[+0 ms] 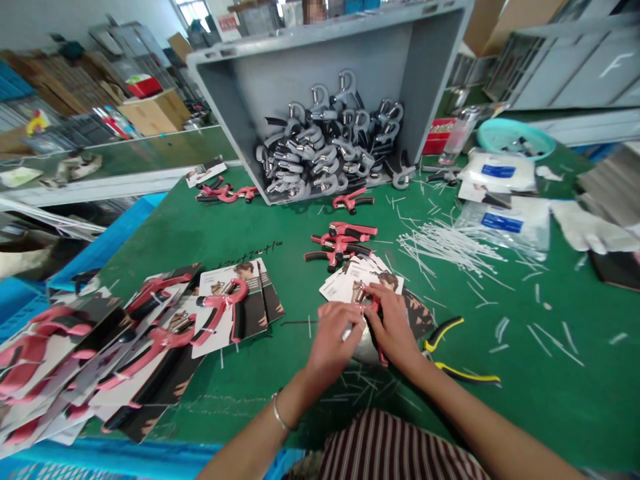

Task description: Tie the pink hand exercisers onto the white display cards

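Note:
My left hand [334, 333] and my right hand [393, 321] meet over a pink hand gripper [373, 308] that lies on a printed backing card [350, 280] on the green table [240, 233]. Both hands pinch at the gripper; a thin white tie [347, 331] shows between the left fingers. Most of the gripper is hidden under my hands. More cards are stacked beneath it.
Carded pink grippers [220, 313] pile up at the left. Loose pink grippers [340, 243] lie ahead. A tilted grey bin [280, 73] holds several grey grippers. White ties [450, 247] are scattered to the right, with yellow-handled pliers [450, 350], plastic bags [505, 220] and a teal bowl [515, 137].

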The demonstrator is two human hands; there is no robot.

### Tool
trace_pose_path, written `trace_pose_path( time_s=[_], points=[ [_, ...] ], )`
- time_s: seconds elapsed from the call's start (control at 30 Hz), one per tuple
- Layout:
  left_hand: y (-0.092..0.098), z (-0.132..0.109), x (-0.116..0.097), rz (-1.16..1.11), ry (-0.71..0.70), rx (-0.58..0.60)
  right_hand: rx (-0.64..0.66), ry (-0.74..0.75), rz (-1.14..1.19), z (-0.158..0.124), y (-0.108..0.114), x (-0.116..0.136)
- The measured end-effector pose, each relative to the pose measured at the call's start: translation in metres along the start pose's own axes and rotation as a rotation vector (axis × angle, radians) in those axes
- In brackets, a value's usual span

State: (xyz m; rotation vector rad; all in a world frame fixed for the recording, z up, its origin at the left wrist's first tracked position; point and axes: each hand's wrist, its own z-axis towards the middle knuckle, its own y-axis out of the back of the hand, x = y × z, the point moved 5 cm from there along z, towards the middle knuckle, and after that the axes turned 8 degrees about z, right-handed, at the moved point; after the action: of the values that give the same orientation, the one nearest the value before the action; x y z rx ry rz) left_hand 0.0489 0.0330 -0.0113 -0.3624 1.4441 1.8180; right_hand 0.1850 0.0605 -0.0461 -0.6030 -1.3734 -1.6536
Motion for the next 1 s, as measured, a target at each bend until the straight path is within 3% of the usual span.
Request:
trace_pose_path(
  time_s=[0.1, 0.23, 0.3, 0.43, 0.57, 0.67, 0.8, 1.0],
  points=[
    [-0.003, 0.003, 0.002, -0.076, 0.076, -0.064, -0.016, -0.003, 0.002, -0.001, -0.001, 0.0],
    [-0.021, -0.013, -0.015, 0.158, -0.197, 0.125, 0.04, 0.029, 0.069, 0.002, 0.004, -0.005],
    [-0.017, -0.023, -0.013, 0.208, -0.202, 0.148, 0.073, 0.016, 0.124, 0.01, 0.017, -0.012],
    [0.005, -0.044, 0.012, 0.282, 0.154, -0.014, 0.032, -0.099, -0.036, 0.043, 0.058, -0.033],
    [-0.001, -0.067, 0.027, 0.229, 0.322, -0.042, 0.157, -0.126, -0.356, 0.088, 0.075, -0.052],
    [-0.008, -0.071, 0.038, 0.038, 0.456, -0.008, 0.178, -0.177, -0.449, 0.112, 0.082, -0.068],
    [-0.005, -0.057, 0.054, -0.331, 0.651, 0.09, 0.167, -0.283, -0.573, 0.12, 0.097, -0.093],
    [-0.012, -0.029, 0.055, -0.985, 0.856, 0.028, 0.216, -0.346, -0.62, 0.119, 0.105, -0.118]
  ],
)
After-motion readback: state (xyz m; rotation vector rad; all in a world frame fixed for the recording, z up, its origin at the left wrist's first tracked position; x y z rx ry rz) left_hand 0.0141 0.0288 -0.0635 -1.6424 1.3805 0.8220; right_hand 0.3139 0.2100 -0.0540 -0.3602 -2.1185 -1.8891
